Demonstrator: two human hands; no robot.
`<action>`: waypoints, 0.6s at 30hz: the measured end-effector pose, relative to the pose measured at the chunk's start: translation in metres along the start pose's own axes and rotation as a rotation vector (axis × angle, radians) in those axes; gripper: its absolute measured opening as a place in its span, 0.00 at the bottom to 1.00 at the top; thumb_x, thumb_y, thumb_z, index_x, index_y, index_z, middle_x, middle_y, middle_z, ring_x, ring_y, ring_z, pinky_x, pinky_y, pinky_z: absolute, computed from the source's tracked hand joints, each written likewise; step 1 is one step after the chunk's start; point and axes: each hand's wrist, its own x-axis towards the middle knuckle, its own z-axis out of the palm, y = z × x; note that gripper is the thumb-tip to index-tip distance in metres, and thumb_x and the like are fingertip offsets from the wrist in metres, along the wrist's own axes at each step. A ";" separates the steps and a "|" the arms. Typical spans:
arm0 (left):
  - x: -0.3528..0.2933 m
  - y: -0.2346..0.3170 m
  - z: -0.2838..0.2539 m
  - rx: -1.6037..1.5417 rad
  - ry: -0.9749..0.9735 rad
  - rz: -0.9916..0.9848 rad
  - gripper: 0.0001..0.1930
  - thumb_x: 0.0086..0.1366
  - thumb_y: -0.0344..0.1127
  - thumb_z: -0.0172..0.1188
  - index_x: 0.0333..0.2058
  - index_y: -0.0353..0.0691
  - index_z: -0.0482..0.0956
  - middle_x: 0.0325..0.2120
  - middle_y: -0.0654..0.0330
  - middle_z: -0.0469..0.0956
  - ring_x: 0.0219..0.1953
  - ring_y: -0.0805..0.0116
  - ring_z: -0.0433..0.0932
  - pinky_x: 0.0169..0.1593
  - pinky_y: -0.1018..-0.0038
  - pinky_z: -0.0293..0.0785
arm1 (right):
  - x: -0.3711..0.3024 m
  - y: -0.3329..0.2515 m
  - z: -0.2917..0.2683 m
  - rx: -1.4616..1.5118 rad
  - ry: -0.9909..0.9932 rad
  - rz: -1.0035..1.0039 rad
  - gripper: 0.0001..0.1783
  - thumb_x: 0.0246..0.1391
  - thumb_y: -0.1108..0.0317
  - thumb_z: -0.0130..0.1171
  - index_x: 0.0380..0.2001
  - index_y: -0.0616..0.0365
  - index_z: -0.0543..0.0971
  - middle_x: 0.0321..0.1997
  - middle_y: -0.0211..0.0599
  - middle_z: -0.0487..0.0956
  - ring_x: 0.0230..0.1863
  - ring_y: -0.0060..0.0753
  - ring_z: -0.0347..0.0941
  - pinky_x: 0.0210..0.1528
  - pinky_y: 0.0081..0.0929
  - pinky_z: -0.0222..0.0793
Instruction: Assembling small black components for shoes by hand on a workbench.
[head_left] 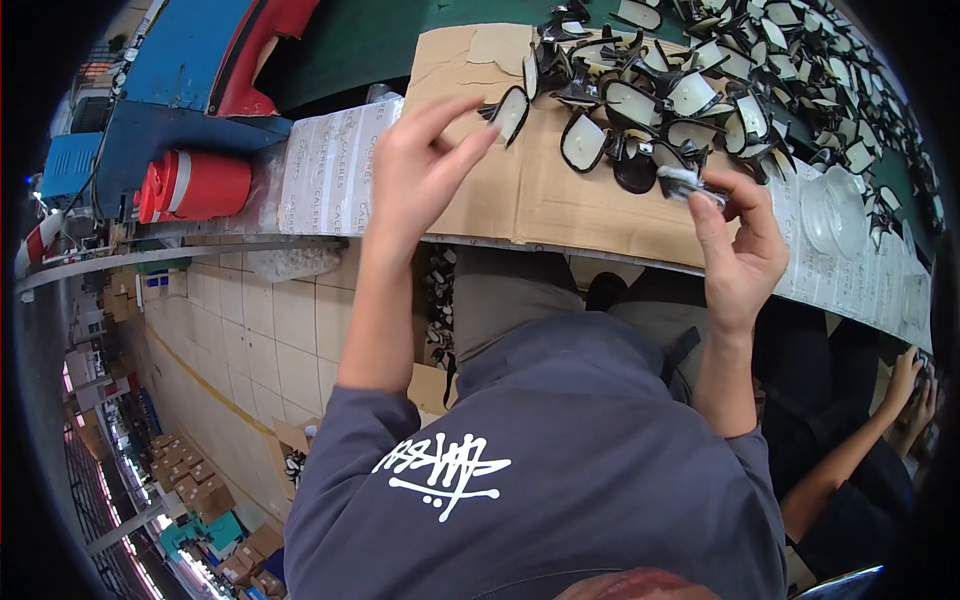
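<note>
The table (332,168) is bearing heaped heel pieces (692,95) overlapping a cardboard sheet (575,212); a bump could be toppling them. The left hand (425,170), pinching narrowly, is meeting one cream-faced piece (511,114), hold unclear; the right hand (742,238) is holding a blurred grey-white object (679,180), which loose fingertips could be dropping.

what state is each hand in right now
Left hand: partly curled, right at a black-rimmed, cream-faced oval piece; whether it grips it can't be told.
Right hand: closed, holding a small, blurred white-and-dark piece.

There are dozens of black pieces (583,143) and one cardboard sheet (560,208).
</note>
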 end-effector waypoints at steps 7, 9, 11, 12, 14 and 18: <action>0.052 -0.027 0.031 0.119 -0.355 -0.186 0.16 0.56 0.32 0.57 0.43 0.34 0.81 0.32 0.55 0.82 0.24 0.72 0.77 0.34 0.76 0.74 | -0.017 -0.006 -0.014 -0.059 -0.002 0.040 0.13 0.45 0.76 0.67 0.37 0.61 0.81 0.28 0.26 0.70 0.30 0.20 0.62 0.35 0.17 0.60; 0.043 -0.034 0.025 -0.108 -0.373 -0.253 0.15 0.56 0.30 0.56 0.43 0.33 0.81 0.31 0.57 0.81 0.26 0.73 0.77 0.34 0.75 0.74 | -0.017 -0.001 -0.017 -0.041 0.005 0.069 0.13 0.46 0.76 0.67 0.38 0.62 0.81 0.28 0.26 0.71 0.30 0.19 0.62 0.35 0.16 0.60; 0.031 -0.035 0.017 -0.459 -0.376 -0.281 0.12 0.56 0.25 0.55 0.40 0.35 0.81 0.33 0.60 0.80 0.35 0.74 0.77 0.39 0.76 0.75 | -0.018 0.004 -0.016 -0.015 0.008 0.102 0.13 0.46 0.76 0.67 0.38 0.62 0.81 0.28 0.26 0.71 0.30 0.19 0.62 0.35 0.16 0.60; 0.024 -0.035 0.016 -0.452 -0.375 -0.287 0.12 0.56 0.25 0.55 0.40 0.35 0.81 0.33 0.60 0.80 0.35 0.74 0.77 0.39 0.76 0.75 | -0.017 0.007 -0.014 0.020 -0.008 0.119 0.13 0.46 0.76 0.67 0.38 0.62 0.81 0.28 0.26 0.71 0.30 0.18 0.62 0.35 0.16 0.60; 0.007 -0.036 0.015 -0.624 -0.288 -0.102 0.11 0.53 0.23 0.57 0.36 0.35 0.82 0.38 0.55 0.79 0.45 0.71 0.75 0.48 0.76 0.73 | -0.017 0.008 -0.010 0.063 -0.027 0.140 0.13 0.46 0.76 0.67 0.38 0.62 0.81 0.28 0.26 0.71 0.30 0.18 0.62 0.35 0.16 0.60; -0.021 -0.062 -0.005 -0.467 -0.325 0.052 0.13 0.45 0.18 0.52 0.30 0.35 0.82 0.52 0.49 0.75 0.62 0.57 0.65 0.65 0.63 0.57 | -0.012 0.007 0.000 0.080 -0.058 0.112 0.13 0.47 0.76 0.67 0.38 0.61 0.81 0.27 0.26 0.71 0.30 0.18 0.63 0.35 0.16 0.60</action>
